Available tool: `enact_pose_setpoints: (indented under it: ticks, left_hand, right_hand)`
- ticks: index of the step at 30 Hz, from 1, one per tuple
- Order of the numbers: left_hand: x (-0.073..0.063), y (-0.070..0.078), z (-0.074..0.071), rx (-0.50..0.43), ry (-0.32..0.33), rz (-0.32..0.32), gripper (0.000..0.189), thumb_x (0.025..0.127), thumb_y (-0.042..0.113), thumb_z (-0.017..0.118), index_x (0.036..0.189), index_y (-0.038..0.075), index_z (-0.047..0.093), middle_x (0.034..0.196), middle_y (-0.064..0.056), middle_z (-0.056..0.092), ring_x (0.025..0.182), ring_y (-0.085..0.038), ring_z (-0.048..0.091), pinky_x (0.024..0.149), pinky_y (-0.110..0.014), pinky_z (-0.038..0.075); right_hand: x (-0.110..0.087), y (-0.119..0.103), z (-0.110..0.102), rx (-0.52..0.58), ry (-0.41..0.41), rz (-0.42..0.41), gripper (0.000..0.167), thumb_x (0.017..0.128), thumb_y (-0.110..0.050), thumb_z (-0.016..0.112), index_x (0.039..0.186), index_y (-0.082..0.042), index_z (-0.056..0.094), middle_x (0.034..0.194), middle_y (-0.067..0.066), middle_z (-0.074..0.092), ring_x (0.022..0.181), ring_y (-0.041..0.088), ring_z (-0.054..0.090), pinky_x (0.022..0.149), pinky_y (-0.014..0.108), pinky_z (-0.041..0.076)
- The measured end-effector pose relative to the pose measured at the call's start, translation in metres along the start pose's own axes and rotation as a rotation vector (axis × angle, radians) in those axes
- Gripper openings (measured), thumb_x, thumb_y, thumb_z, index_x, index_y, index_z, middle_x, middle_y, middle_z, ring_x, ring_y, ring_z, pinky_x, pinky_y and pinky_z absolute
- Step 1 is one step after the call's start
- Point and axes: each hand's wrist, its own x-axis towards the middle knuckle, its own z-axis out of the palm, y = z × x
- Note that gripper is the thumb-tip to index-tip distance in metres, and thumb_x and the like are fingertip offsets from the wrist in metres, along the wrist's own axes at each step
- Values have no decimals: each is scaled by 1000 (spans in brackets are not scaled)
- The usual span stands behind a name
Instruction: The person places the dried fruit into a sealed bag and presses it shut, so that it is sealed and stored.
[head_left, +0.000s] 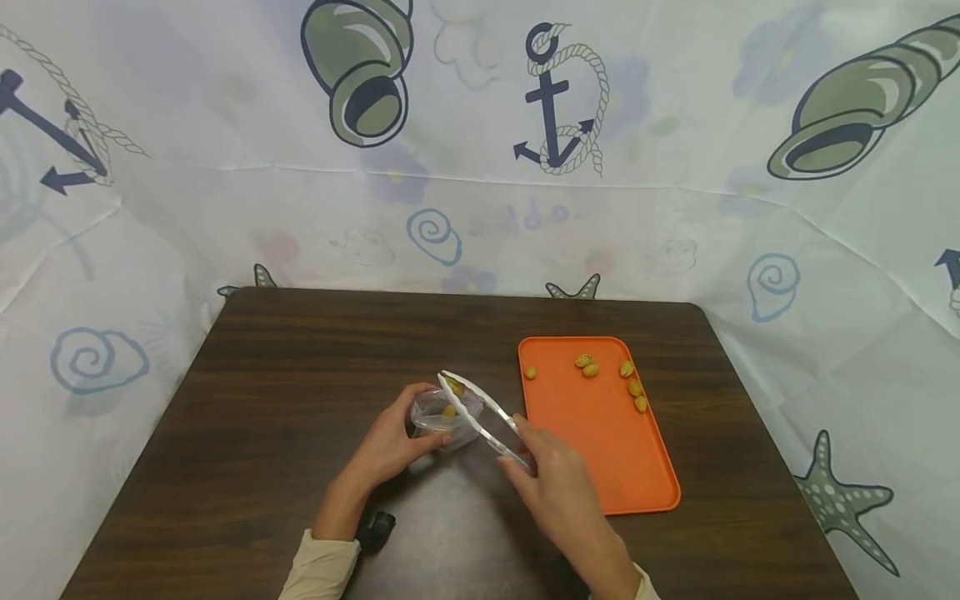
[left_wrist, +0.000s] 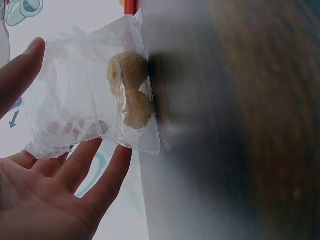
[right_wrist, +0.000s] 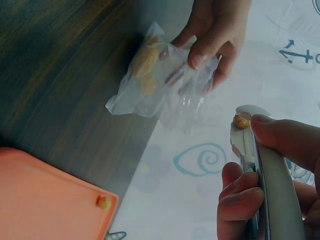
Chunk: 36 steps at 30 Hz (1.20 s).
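My left hand (head_left: pixel 393 442) grips a clear plastic bag (left_wrist: pixel 75 90), thumb on one side and fingers on the other. Yellow-brown nut-like pieces (left_wrist: pixel 130 70) lie at the bottom of the bag, close over the table. With my right hand (head_left: pixel 558 483) I hold a pair of silvery tongs (head_left: pixel 467 417) by its arms, thumb opposite curled fingers. One small yellow-brown piece (right_wrist: pixel 241 121) sits between the tong tips. In the head view those tips overlap the bag's mouth, while the right wrist view shows them apart from the bag.
An orange tray (head_left: pixel 585 442) lies right of the hands on the dark wooden table (head_left: pixel 300 358). Several nut-like pieces (head_left: pixel 591 370) are spread along its far and right parts. A black device (head_left: pixel 375 532) is at the left wrist. Printed cloth (head_left: pixel 480 192) hangs behind.
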Motion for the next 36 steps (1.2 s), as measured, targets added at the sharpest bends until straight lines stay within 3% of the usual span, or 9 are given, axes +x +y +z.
enact_pose_setpoints:
  ticks: [8,16,25,31,36]
  left_hand:
    - [0,1,0,7,0,6,81,78,41,91,146,27,48,134,-6,67,121,-29,63,101,-54,47]
    - [1,2,0,7,11,15,81,77,40,91,145,26,49,132,-6,68,119,-28,63,101,-54,47]
    - [1,0,0,-49,5,66,75,78,12,87,144,20,51,130,-8,68,117,-29,64,98,-51,46]
    - [0,0,0,-41,7,69,75,78,14,88,143,22,51,129,-6,68,115,-28,64,97,-50,47]
    - [0,0,0,-35,11,37,76,78,24,92,142,26,51,130,-4,68,120,-28,63,100,-52,46]
  right_hand:
    - [3,0,9,-5,-54,17,49,80,-21,89,125,-14,69,84,-1,69,67,7,51,60,22,41]
    - [4,0,10,-9,-49,10,49,80,-20,89,125,-13,69,85,1,69,69,10,57,62,26,46]
    - [7,-5,8,-16,-158,100,75,75,-38,92,138,-11,63,90,-5,67,69,5,48,59,19,38]
    - [7,-3,8,17,-160,105,76,75,-35,92,140,-8,62,91,-5,65,69,4,47,58,19,38]
    - [8,5,3,44,-141,118,70,77,-31,92,135,-5,63,89,-3,61,68,5,46,59,20,39]
